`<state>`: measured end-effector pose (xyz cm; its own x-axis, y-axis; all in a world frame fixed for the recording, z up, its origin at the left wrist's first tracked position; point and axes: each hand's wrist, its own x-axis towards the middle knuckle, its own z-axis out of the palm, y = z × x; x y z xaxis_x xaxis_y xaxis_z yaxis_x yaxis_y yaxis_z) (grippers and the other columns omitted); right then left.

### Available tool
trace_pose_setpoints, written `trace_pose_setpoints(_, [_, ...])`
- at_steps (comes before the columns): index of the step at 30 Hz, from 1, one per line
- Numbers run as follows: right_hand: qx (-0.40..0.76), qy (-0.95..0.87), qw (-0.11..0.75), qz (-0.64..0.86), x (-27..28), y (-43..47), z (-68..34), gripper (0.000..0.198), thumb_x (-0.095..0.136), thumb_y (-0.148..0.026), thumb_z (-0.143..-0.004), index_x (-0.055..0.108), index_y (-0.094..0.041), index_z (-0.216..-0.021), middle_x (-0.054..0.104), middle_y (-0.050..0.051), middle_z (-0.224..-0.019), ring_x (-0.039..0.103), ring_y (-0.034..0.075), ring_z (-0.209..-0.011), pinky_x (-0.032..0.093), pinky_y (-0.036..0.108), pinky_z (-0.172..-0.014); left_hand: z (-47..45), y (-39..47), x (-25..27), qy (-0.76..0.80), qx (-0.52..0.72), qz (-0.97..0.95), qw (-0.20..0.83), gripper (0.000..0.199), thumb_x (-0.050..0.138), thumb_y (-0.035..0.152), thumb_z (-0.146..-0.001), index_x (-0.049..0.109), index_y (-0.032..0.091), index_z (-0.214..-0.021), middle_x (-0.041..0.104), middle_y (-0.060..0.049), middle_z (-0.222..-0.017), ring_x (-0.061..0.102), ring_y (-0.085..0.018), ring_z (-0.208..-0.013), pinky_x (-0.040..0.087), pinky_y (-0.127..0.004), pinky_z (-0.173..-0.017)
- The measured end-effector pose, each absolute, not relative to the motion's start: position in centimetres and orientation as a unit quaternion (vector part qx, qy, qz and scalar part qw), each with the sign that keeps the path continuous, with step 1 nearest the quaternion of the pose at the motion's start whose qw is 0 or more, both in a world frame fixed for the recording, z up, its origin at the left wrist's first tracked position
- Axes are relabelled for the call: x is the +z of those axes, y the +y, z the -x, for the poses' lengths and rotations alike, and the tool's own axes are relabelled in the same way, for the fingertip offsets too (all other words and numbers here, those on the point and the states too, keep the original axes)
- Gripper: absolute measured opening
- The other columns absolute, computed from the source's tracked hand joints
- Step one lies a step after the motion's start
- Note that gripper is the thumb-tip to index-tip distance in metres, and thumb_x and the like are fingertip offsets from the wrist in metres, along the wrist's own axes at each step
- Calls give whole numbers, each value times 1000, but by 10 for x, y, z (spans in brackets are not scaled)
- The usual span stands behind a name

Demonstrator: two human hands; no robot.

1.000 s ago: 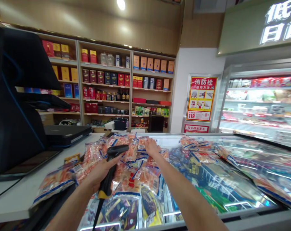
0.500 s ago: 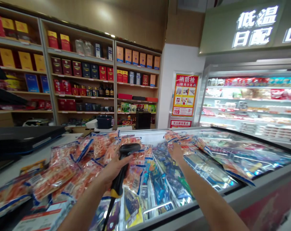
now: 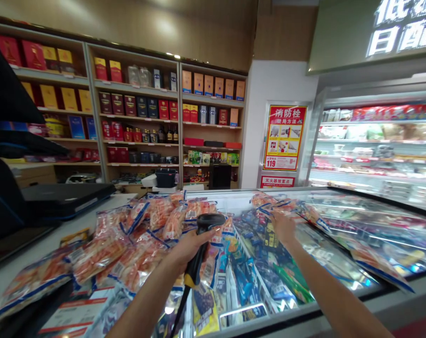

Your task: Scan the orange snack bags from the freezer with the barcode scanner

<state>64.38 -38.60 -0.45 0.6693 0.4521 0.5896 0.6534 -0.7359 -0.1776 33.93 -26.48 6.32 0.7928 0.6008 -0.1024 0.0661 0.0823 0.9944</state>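
Note:
My left hand (image 3: 195, 246) is wrapped round a black and yellow barcode scanner (image 3: 197, 263), its head tilted forward over the freezer and its cable trailing down. Several clear packets of orange-pink food (image 3: 159, 211) with blue edges are heaped left of and behind the scanner. Over the freezer's right half, my right hand (image 3: 283, 228) has its fingers closed at the near edge of a similar packet (image 3: 267, 203); the fingertips are partly hidden. More such packets (image 3: 378, 263) lie on the glass lid to the right.
Below my hands the chest freezer (image 3: 234, 191) holds blue, yellow and green packs (image 3: 244, 277). A dark flat device (image 3: 65, 197) stands on the counter at left. Shelves of boxes (image 3: 138, 105) line the back wall, and a lit chiller (image 3: 378, 141) stands at right.
The view has turned left, so the scene sits further right. My right hand has shifted slightly right along the packets; my left hand still holds the scanner.

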Motion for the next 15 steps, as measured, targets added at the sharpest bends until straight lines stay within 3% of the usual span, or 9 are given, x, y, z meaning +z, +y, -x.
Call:
trace_pose_setpoints(6, [-230, -326, 441, 804, 31, -361, -631, 44, 22, -39, -79, 56, -12, -78, 58, 7, -67, 50, 16, -62, 34, 25, -56, -336, -274, 73, 235, 172, -659, 694, 35, 56, 45, -60, 42, 15, -47, 44, 5, -35, 40, -6, -31, 30, -19, -36])
trace_pose_setpoints(10, [-197, -364, 505, 758, 32, -355, -622, 45, 24, -46, -76, 53, -14, -68, 51, 2, -55, 45, 14, -54, 33, 24, -53, -333, -277, 77, 210, 163, -668, 695, 34, 54, 43, -62, 43, 15, -47, 45, 4, -35, 40, -6, -31, 30, -19, -36])
trace_pose_setpoints(15, [-152, -377, 555, 726, 24, -356, -618, 43, 30, -49, -73, 56, -15, -77, 53, 1, -55, 46, 14, -53, 35, 25, -53, -331, -280, 80, 202, 172, -665, 698, 34, 53, 43, -63, 42, 15, -48, 44, 4, -35, 41, -6, -32, 31, -18, -36])
